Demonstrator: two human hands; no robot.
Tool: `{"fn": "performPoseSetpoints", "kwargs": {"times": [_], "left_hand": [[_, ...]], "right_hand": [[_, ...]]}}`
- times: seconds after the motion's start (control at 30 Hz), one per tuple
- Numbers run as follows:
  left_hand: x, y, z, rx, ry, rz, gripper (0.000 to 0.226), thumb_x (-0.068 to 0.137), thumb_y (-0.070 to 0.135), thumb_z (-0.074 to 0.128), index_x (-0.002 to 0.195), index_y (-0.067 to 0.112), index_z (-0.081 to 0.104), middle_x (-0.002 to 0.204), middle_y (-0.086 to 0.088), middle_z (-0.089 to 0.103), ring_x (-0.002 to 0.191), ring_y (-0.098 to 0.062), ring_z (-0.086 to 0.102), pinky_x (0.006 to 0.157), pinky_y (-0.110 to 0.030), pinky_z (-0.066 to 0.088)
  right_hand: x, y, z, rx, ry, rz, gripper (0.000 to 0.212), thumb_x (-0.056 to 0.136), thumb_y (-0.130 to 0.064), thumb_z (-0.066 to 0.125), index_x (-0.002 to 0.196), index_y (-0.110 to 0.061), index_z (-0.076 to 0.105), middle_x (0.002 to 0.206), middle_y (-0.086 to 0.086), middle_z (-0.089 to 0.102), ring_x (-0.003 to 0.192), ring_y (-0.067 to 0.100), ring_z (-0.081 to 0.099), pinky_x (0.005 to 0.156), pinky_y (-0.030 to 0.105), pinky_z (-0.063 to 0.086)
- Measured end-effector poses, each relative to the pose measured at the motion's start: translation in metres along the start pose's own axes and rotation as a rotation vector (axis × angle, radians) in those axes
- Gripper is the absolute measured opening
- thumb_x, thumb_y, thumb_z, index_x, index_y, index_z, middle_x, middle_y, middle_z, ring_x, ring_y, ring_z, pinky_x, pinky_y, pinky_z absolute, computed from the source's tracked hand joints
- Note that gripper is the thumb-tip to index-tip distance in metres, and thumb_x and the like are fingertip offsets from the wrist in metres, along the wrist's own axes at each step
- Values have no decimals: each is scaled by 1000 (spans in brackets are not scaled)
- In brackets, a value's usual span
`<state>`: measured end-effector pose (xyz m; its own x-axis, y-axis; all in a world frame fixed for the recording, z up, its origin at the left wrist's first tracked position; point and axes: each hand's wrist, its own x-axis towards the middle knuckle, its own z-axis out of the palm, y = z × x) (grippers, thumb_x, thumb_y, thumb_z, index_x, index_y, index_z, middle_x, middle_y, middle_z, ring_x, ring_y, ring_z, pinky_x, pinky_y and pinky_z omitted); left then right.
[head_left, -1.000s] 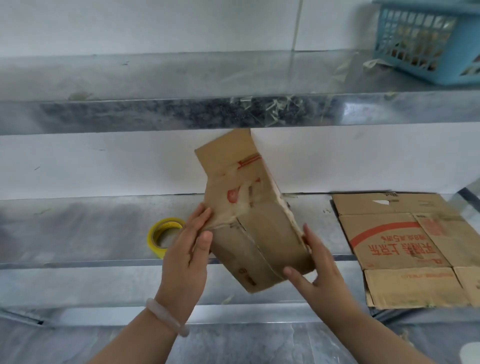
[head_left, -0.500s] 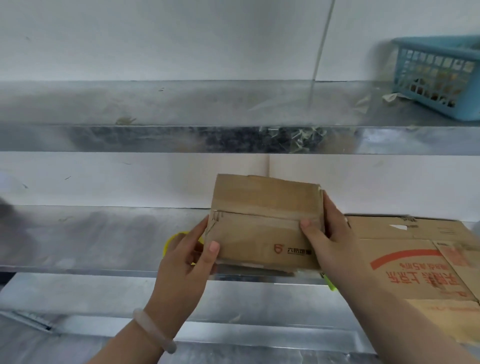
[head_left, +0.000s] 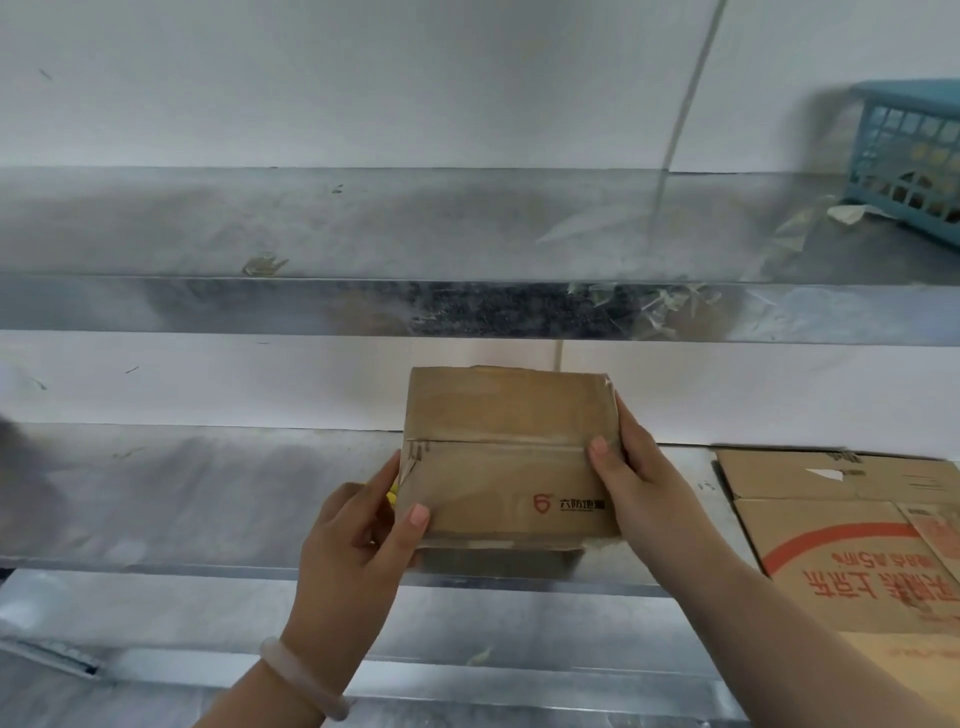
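Small cardboard box (head_left: 511, 457) is held over the steel shelf's (head_left: 208, 566) front edge, left hand (head_left: 358, 535) and right hand (head_left: 631, 467) clamped on its ends; I'd squeeze evenly and set it down level.

Upper shelf (head_left: 363, 228): dull, smeared metal, full width, against white wall.
On upper shelf: blue basket (head_left: 904, 156) at far right; pale scrap (head_left: 852, 212) just beside it; clear tape bits (head_left: 660, 306) stuck along front lip.
Lower shelf (head_left: 208, 493): same metal, below the upper.
On lower shelf: flattened cardboard (head_left: 841, 525) with red print at right, overhanging front edge; yellow item (head_left: 393, 493), only a sliver showing behind box (head_left: 509, 457).
Ledge (head_left: 208, 623): metal, beneath lower shelf; small scrap on it.
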<state>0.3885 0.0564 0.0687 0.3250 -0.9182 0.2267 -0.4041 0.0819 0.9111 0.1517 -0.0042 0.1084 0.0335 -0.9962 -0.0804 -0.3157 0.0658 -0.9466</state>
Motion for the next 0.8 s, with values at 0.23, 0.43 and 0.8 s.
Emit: {"fn": "performPoseSetpoints", "kwargs": {"times": [0.23, 0.43, 0.8], "left_hand": [[11, 10, 6, -86, -208, -69, 52, 85, 40, 54, 135, 44, 43, 79, -18, 61, 56, -26, 66, 53, -24, 55], [28, 19, -2, -39, -261, -80, 62, 78, 55, 48, 139, 42, 43, 70, -12, 61, 46, -22, 61, 52, -21, 53], [40, 26, -2, 26, -378, -105, 52, 84, 52, 51, 135, 48, 43, 75, -16, 64, 43, -21, 60, 56, -26, 55]], "right_hand": [[7, -8, -2, -103, 64, 37, 54, 102, -37, 41, 152, -41, 23, 140, -13, 50, 120, 10, 51, 95, 27, 47], [21, -20, 0, -220, 11, 123, 51, 103, -42, 36, 152, -35, 26, 139, -5, 52, 123, 19, 52, 105, 42, 42], [32, -6, -1, -309, -27, 251, 48, 103, -42, 35, 148, -25, 32, 133, 3, 54, 117, 23, 54, 99, 42, 44]]}}
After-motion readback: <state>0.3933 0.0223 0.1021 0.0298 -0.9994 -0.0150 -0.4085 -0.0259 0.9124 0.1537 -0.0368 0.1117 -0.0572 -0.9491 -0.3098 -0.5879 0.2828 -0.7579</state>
